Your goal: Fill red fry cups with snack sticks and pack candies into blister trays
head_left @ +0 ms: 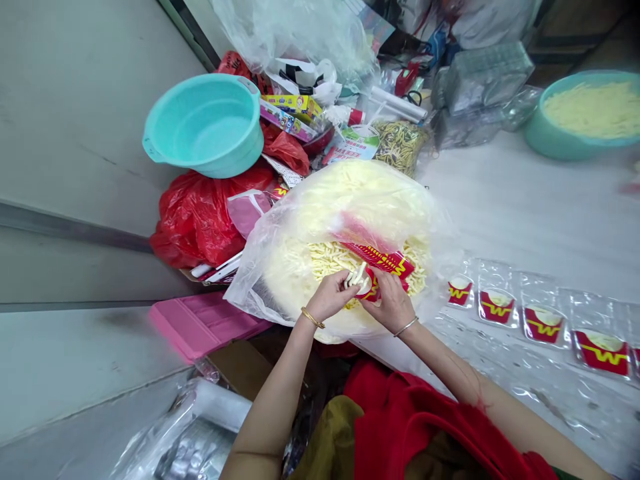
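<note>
My left hand [328, 298] pinches several pale fry-shaped pieces [356, 276] at the mouth of a small red fries carton [371, 288]. Held from the other side by my right hand [391, 303], that carton is partly hidden behind the fingers. Both hands are over a large clear plastic bag [260, 257] full of loose pale yellow fry-shaped pieces [330, 258]. A stack of flat red cartons [383, 257] with yellow zigzag marks lies on the pieces, just beyond my right hand.
Clear pouches with red cartons [496, 305] line the white table [500, 200] at right. A turquoise basin [205, 120] sits on clutter at left, above a red plastic bag [200, 220] and pink tray [200, 323]. Another basin [545, 137] at far right holds pale pieces.
</note>
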Demonstrator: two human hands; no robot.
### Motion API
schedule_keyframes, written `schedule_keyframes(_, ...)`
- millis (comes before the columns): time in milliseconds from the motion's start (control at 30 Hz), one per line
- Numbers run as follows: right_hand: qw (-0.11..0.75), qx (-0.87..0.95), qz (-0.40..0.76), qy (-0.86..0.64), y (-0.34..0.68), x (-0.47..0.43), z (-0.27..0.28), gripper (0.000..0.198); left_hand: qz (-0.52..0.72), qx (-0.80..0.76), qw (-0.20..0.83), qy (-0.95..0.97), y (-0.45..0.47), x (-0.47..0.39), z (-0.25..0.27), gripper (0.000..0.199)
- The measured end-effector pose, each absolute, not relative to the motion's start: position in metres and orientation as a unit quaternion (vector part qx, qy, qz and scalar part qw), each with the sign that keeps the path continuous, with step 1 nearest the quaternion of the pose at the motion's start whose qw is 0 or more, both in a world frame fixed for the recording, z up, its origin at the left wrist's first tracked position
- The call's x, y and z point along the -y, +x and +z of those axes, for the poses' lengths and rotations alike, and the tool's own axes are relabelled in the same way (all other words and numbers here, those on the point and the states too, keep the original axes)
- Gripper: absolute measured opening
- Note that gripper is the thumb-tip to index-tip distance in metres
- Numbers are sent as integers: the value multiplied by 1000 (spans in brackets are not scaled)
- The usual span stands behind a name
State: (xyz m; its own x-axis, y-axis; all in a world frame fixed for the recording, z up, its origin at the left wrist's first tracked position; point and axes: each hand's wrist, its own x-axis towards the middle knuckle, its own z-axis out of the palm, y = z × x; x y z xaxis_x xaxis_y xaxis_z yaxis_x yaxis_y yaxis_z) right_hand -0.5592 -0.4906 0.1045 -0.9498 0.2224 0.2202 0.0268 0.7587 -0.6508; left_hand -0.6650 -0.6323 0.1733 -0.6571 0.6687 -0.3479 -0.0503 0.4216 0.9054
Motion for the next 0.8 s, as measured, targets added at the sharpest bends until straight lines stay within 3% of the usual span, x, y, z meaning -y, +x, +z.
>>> schedule_keyframes(300,137,930,335,-64,-550,490,105,69,377,-864,153,296,-644,614,172,7)
schedule_keyframes(433,127,931,333,-80,-546,489,101,66,422,-851,166,265,-632,608,169,17)
schedule_keyframes(533,130,928,340,-71,-543,488,96,62,371,-862,167,303,-621,607,168,9)
schedule_keyframes(700,138,924,352,-59,-540,485,87,63,383,-835,231,320,-633,613,159,22)
schedule_keyframes(800,136,920,359,-79,-540,480,86,68,338,-891,152,262,-670,622,147,20)
